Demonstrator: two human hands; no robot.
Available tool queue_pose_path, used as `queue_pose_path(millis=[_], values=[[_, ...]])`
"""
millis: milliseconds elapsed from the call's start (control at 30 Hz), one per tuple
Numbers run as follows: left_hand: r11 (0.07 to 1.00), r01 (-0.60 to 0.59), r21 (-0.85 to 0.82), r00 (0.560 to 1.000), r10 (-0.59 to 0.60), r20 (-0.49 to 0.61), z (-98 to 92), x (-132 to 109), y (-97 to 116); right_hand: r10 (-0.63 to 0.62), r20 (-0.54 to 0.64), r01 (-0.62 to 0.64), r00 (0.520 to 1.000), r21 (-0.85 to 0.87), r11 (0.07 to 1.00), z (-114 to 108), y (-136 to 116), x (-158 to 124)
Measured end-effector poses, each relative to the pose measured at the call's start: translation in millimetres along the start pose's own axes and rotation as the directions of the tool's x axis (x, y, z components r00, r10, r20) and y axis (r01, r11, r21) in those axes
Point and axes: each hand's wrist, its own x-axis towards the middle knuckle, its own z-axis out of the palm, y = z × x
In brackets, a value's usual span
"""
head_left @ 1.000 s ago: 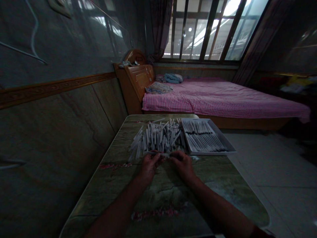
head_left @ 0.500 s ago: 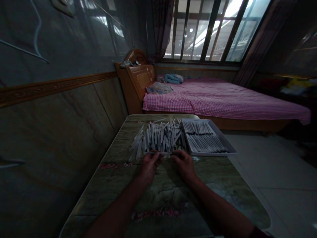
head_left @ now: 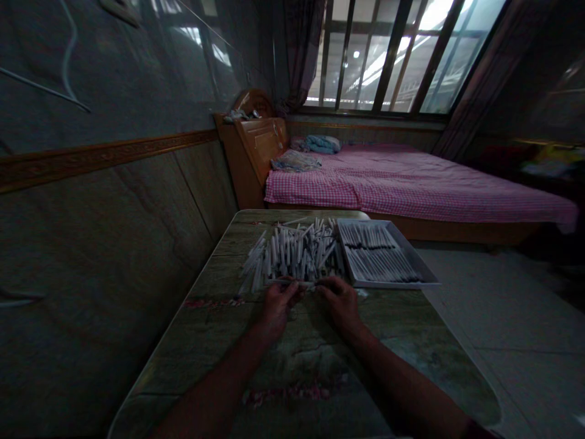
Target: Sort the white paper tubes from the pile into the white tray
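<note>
Left hand (head_left: pixel 278 308): fingers curled and closed over one white stick (head_left: pixel 292 283), which lies crosswise along the near side of the pile. Right hand (head_left: pixel 340 303): partly closed, fingertips at or just beside the stick's right end; contact cannot be told from this view. Both forearms extend from the near edge of the table (head_left: pixel 301 347).

Pile of loose white sticks (head_left: pixel 292 256): toward the far edge of the table, criss-crossed, with no common direction. Both hands are at its near side.

White tray (head_left: pixel 414 259): shallow, at the far right corner of the table, just right of the pile. Sticks lie in it in tidy parallel rows, with dark marks along their ends.

Table top: mottled print, with reddish marks near the left and near edges. Left edge runs beside a panelled wall (head_left: pixel 114 244). Beyond the far edge: bed with pink gingham sheet (head_left: pixel 411 189), wooden headboard (head_left: pixel 258 143), barred window (head_left: pixel 388 55).
</note>
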Motion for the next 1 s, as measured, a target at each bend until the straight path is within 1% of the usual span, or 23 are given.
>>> queue_pose_path(millis=[100, 200, 433, 500, 600, 700, 833, 900, 1000], values=[[1.000, 0.002, 0.021, 1.000, -0.002, -0.012, 1.1, -2, 1, -0.033, -0.005, 0.033, 0.999, -0.027, 0.999, -2, 0, 0], [0.999, -0.007, 0.043, 1.000, 0.008, -0.014, 2.3, -3, 1, -0.060, 0.015, 0.060, 0.998, -0.030, 0.998, -4, -1, -1], [0.998, -0.011, 0.057, 1.000, 0.011, 0.004, 2.7, -2, 1, -0.060, 0.059, 0.065, 0.996, -0.078, 0.995, -3, 2, 0], [0.998, -0.013, 0.063, 1.000, 0.013, 0.003, 2.0, -2, 1, -0.086, 0.099, 0.098, 0.991, -0.124, 0.987, -5, 3, 1], [0.996, -0.026, 0.080, 1.000, 0.026, -0.005, 1.5, -3, 1, -0.159, 0.160, 0.191, 0.974, -0.212, 0.958, -6, 4, 1], [0.995, -0.037, 0.094, 0.999, 0.038, -0.014, 2.6, -3, 1, -0.230, 0.212, 0.290, 0.950, -0.320, 0.902, -6, 6, 1], [0.991, -0.047, 0.123, 0.999, 0.048, -0.005, 6.2, -4, 1, -0.292, 0.270, 0.393, 0.917, -0.491, 0.777, -5, 14, 3], [0.991, -0.053, 0.124, 0.998, 0.055, -0.010, 8.1, -4, 0, -0.320, 0.322, 0.451, 0.891, -0.552, 0.701, -5, 19, 4], [0.991, -0.052, 0.125, 0.998, 0.055, -0.025, 9.2, -3, -1, -0.346, 0.414, 0.538, 0.842, -0.590, 0.602, -8, 22, 5]])
